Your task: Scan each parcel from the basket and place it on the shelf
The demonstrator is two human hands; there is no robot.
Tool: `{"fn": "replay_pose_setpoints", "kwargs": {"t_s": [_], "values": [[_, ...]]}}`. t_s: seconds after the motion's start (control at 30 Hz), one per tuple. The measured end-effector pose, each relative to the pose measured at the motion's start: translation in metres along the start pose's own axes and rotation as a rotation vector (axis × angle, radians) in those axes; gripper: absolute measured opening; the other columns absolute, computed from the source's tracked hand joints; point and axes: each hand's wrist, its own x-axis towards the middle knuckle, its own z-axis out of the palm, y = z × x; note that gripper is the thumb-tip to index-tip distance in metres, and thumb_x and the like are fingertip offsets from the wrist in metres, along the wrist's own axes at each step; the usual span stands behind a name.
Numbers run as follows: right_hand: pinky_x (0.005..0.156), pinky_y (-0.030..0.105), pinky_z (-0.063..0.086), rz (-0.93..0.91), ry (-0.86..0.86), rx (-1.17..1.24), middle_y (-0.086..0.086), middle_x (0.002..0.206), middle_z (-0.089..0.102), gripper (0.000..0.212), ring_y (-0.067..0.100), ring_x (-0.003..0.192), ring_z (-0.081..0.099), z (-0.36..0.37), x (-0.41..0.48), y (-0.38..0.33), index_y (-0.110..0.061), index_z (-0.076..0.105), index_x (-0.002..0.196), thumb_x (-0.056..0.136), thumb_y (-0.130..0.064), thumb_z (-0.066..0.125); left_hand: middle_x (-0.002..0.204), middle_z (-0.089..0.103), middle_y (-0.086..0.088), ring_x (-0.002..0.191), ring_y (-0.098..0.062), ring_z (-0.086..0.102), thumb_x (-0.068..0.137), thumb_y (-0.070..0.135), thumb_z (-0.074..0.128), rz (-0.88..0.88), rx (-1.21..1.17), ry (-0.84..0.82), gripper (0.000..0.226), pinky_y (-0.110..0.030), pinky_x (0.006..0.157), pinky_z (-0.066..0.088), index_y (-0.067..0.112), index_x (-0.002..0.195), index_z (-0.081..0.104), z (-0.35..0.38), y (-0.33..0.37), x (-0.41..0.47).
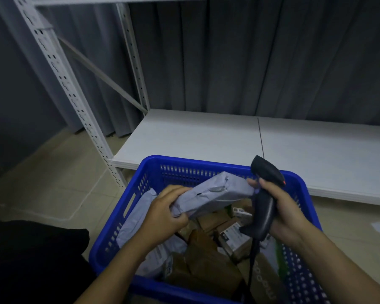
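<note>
Both hands busy above the basket (pixel 154 165).
Left hand (pixel 167 212) grips grey parcel's (pixel 213 194) left end; right hand (pixel 281 207) clenched round scanner (pixel 264 194), fingertips touching parcel's right end. Shelf (pixel 206 137) beyond.

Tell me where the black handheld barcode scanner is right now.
In the head view, lower right: the right hand grips the black handheld barcode scanner above the blue plastic basket, beside the grey plastic-wrapped parcel in the left hand.

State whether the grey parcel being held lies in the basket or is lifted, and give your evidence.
Lifted: the left hand grips one end, and the parcel hangs above the other parcels in the basket.
</note>
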Motion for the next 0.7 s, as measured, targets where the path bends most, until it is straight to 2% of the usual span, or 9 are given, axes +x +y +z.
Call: {"fn": "replay_pose_setpoints", "kwargs": {"t_s": [0.1,0.2,0.27,0.33,0.37,0.43,0.5,0.6,0.7], "values": [[0.087,0.057,0.055,0.096,-0.068,0.057,0.022,0.123,0.065,0.042,0.047,0.105,0.065,-0.003,0.0,0.003,-0.02,0.068,0.12,0.08,-0.034,0.063,0.117,0.054,0.019,0.11,0.001,0.054,0.075,0.016,0.069,0.056,-0.003,-0.041,0.049,-0.012,0.091,0.044,0.029,0.121,0.056,-0.01,0.002,0.002],[0.076,0.052,0.06,0.091,-0.079,0.072,0.026,0.126,0.062,0.047,0.047,0.1,0.067,-0.003,0.0,0.003,-0.022,0.065,0.123,0.078,-0.033,0.067,0.117,0.056,0.018,0.111,0.001,0.054,0.077,0.008,0.072,0.059,-0.004,-0.069,0.05,-0.012,0.091,0.044,0.025,0.122,0.059,-0.017,0.0,0.002],[0.07,0.049,0.061,0.093,-0.106,0.048,0.027,0.12,0.065,0.055,0.045,0.101,0.067,-0.003,-0.002,0.001,-0.02,0.063,0.123,0.071,-0.032,0.076,0.12,0.056,0.017,0.114,0.0,0.053,0.077,0.01,0.069,0.078,-0.007,-0.09,0.049,-0.012,0.093,0.043,0.025,0.123,0.059,-0.017,0.002,0.002],[0.067,0.046,0.061,0.14,-0.164,0.007,0.025,0.116,0.068,0.071,0.043,0.1,0.068,-0.003,-0.004,0.002,-0.017,0.071,0.117,0.051,-0.03,0.094,0.125,0.053,0.02,0.121,0.002,0.048,0.078,0.015,0.065,0.109,0.015,-0.118,0.05,-0.012,0.099,0.039,0.031,0.125,0.057,-0.014,0.001,0.002],[0.068,0.045,0.061,0.166,-0.195,-0.027,0.025,0.117,0.068,0.069,0.041,0.098,0.069,-0.003,-0.004,0.004,-0.014,0.074,0.11,0.047,-0.029,0.096,0.128,0.05,0.022,0.125,0.002,0.044,0.079,0.019,0.063,0.125,0.04,-0.115,0.05,-0.013,0.103,0.036,0.033,0.127,0.056,-0.012,-0.001,0.002],[0.074,0.046,0.061,0.167,-0.191,-0.084,0.026,0.119,0.066,0.037,0.037,0.097,0.069,-0.002,-0.002,0.012,-0.007,0.077,0.097,0.066,-0.026,0.085,0.133,0.047,0.023,0.131,0.001,0.038,0.081,0.021,0.064,0.15,0.11,-0.052,0.053,-0.018,0.109,0.033,0.036,0.131,0.054,-0.011,-0.01,0.002],[0.081,0.041,0.057,0.109,-0.133,-0.106,0.027,0.122,0.064,0.025,0.035,0.1,0.067,-0.001,0.002,0.019,-0.005,0.075,0.093,0.077,-0.024,0.07,0.139,0.044,0.016,0.134,-0.006,0.036,0.08,0.012,0.073,0.166,0.206,0.046,0.061,-0.027,0.109,0.032,0.036,0.132,0.054,-0.008,-0.018,0.003],[0.084,0.04,0.057,-0.02,-0.072,-0.097,0.023,0.123,0.065,0.036,0.037,0.112,0.063,0.001,0.008,0.024,-0.003,0.071,0.103,0.075,-0.025,0.07,0.147,0.039,0.001,0.134,-0.014,0.035,0.086,0.007,0.068,-0.099,0.186,0.205,0.056,-0.029,0.108,0.032,0.034,0.133,0.052,0.0,-0.008,0.002],[0.079,0.037,0.059,-0.129,-0.059,-0.155,0.018,0.122,0.065,0.045,0.033,0.11,0.063,0.005,0.005,0.026,-0.003,0.069,0.111,0.071,-0.024,0.072,0.138,0.05,-0.005,0.123,-0.023,0.052,0.095,0.021,0.056,-0.465,-0.182,0.19,0.046,-0.038,0.101,0.046,0.038,0.135,0.042,0.012,0.013,0.001]]}}
